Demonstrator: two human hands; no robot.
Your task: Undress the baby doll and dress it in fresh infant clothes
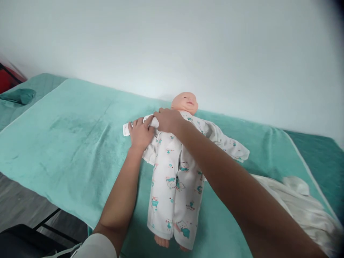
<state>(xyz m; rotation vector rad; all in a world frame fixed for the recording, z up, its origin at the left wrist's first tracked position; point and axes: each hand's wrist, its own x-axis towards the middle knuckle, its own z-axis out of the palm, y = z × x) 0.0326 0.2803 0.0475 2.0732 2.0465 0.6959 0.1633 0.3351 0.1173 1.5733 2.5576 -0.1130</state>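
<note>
A baby doll [185, 99] lies on its back, its head toward the wall and its bare feet toward me. It wears a white printed shirt [196, 121] and white printed pants [166, 179]. My left hand [141, 134] is closed over the sleeve [126, 129] on the doll's left-of-view side, the cuff sticking out past my fingers. At that shoulder, my right hand [169, 120] pinches the shirt fabric. Between both hands, a white fold of cloth [152, 122] bulges up. The other sleeve stretches out to the right. My right forearm covers part of the doll's chest.
A green cover [80, 118] spreads over the long table against the white wall [161, 43]. Crumpled white cloth [298, 200] lies at the lower right. A dark chair [24, 240] stands at the lower left, and something red [6, 80] shows at the far left.
</note>
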